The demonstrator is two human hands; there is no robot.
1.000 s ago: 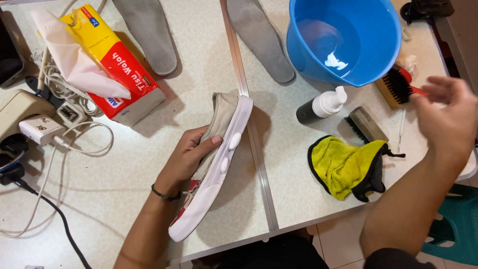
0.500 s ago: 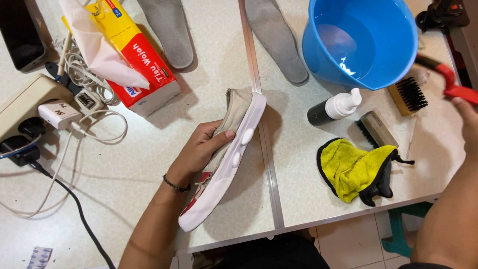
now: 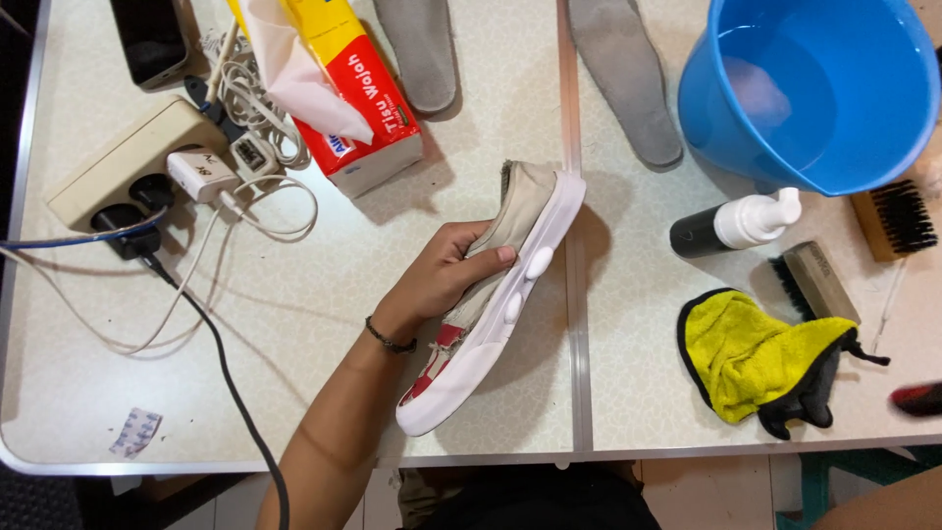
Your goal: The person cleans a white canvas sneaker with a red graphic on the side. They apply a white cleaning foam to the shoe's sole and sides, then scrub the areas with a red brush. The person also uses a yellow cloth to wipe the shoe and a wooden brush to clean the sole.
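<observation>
Pale speckled table (image 3: 294,324), metal seam, left hand (image 3: 446,280) holding shoe (image 3: 496,294)

My table (image 3: 324,294) is a pale speckled folding top with a metal seam running near to far. On its left half lie a power strip (image 3: 123,167) with tangled white cables (image 3: 260,147), a red and yellow tissue pack (image 3: 353,98) and a grey insole (image 3: 422,49). On the right half sit another insole (image 3: 628,79), a blue basin (image 3: 814,88), a pump bottle (image 3: 736,224), two brushes (image 3: 898,218) and a yellow cloth (image 3: 756,358).
</observation>
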